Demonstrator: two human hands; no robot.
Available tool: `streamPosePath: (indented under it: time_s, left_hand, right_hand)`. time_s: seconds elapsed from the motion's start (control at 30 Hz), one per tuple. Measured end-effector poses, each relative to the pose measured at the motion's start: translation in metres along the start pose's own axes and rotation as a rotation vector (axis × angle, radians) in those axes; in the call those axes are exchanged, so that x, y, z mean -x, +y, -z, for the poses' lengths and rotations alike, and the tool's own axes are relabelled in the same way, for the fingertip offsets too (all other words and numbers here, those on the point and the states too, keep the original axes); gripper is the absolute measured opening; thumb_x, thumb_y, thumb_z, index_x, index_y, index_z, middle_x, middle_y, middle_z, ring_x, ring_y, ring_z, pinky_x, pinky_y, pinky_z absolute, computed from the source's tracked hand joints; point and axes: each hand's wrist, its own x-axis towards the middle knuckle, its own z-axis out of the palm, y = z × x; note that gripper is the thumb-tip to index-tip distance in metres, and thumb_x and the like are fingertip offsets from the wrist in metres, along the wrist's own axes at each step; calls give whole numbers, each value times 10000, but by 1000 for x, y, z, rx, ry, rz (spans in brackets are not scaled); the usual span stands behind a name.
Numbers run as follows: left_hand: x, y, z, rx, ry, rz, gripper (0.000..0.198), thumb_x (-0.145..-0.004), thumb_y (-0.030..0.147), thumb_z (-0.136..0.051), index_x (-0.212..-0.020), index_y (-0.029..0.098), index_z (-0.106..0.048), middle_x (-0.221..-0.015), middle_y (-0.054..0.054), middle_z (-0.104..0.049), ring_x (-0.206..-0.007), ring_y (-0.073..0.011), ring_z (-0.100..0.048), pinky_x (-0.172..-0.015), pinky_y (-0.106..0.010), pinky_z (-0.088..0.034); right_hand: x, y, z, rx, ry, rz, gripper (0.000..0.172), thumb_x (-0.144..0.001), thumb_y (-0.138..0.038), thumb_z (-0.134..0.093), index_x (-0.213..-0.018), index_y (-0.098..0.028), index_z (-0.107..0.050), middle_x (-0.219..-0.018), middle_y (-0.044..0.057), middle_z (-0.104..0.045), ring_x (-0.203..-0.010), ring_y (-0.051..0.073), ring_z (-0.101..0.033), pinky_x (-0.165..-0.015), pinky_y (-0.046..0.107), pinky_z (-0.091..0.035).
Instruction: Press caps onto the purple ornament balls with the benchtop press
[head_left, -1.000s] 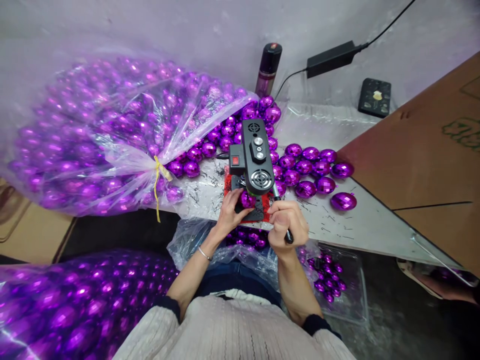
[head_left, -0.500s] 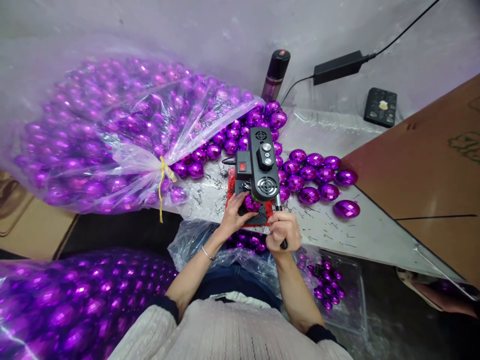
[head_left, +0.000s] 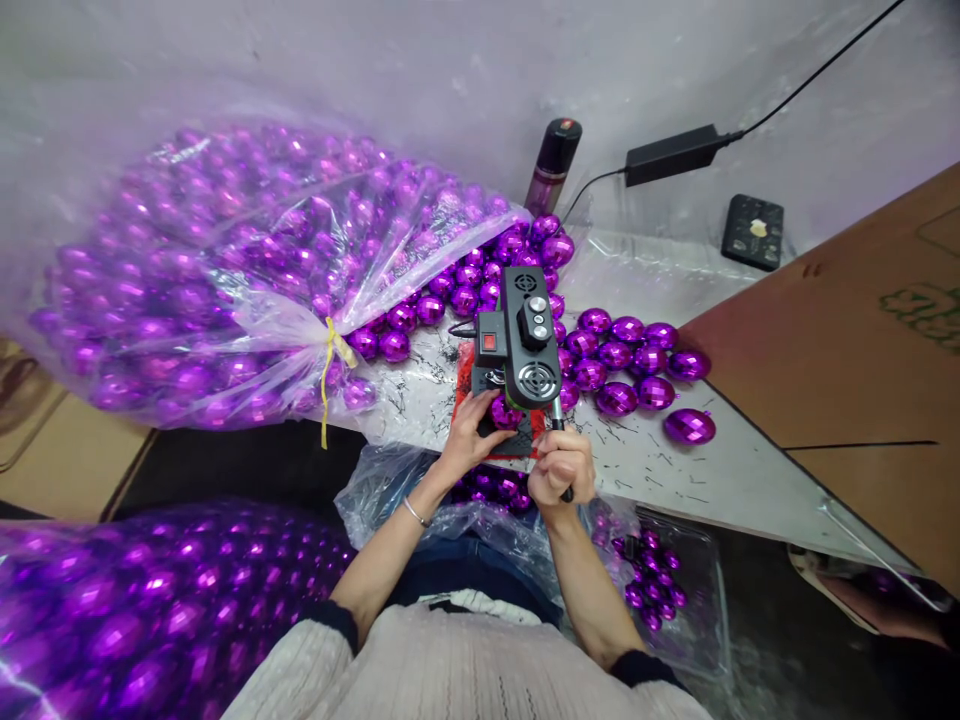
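A small black hand-lever machine (head_left: 531, 335) with a red switch and round vents stands on a red mat (head_left: 463, 375) at the table's front edge. Under its head sits a shiny purple faceted ball ornament (head_left: 505, 411), and my left hand (head_left: 471, 437) holds it between thumb and fingers. My right hand (head_left: 562, 465) is closed around the machine's lever handle (head_left: 558, 424), which points down toward me. Loose purple ornaments (head_left: 616, 398) lie on the table to the right of the machine; others are heaped behind it. The ornament's underside is hidden.
A large clear bag (head_left: 247, 270) of purple ornaments, tied with yellow string, fills the left; another bag (head_left: 150, 610) lies below. At right stand a cardboard box (head_left: 847, 340) and a dark phone or power bank (head_left: 753, 232). A spray can (head_left: 553, 165) and power adapter (head_left: 671, 156) are behind.
The view has shifted slightly. Both hands keep their places, the left on the ornament and the right on the lever; no object has clearly moved.
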Motion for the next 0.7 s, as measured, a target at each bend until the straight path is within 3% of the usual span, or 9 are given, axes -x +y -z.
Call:
streamPosePath:
  time_s: [0.13,0.33,0.53,0.7]
  left_hand:
    - [-1,-1,-1,5,6,-12,708,-816,458,-906,-1430,223,-643,-1387,-158,-742,-1328,-337,-697,-1218,-589,-478]
    - [-2,-2,-2,7,8,-4,691,-804,469,-913,-1401,230,-660,-1373,-154,-745,-1323,-347,-694,-1200,-588,-496]
    - [-1,2,-1,88,6,24,681,-847,465,-877,-1429,225,-617,-1397,-147,-725,-1353,-340,-672,-1234,-591,-462]
    - [21,10,14,224,69,90,659,-916,451,-800,-1465,213,-525,-1358,-140,-716,-1224,-269,-740,-1069,-425,-604]
  right_hand:
    - [6,3,-3,-104,30,-36,323,-1067,-281,-414,-775,-245,-547,-772,-23,-591,-603,136,-598,-572,328,-555]
    - [7,4,-4,-64,-14,-13,355,-1073,-282,-409,-737,-236,-512,-767,-27,-578,-607,129,-606,-598,324,-558]
    - [-37,-23,4,37,-30,-79,352,-1038,-200,-491,-688,-227,-517,-699,-21,-602,-628,122,-592,-580,289,-449]
    - [-62,-37,6,50,-77,-89,353,-1027,-171,-504,-680,-229,-530,-661,-15,-600,-650,139,-607,-598,313,-426]
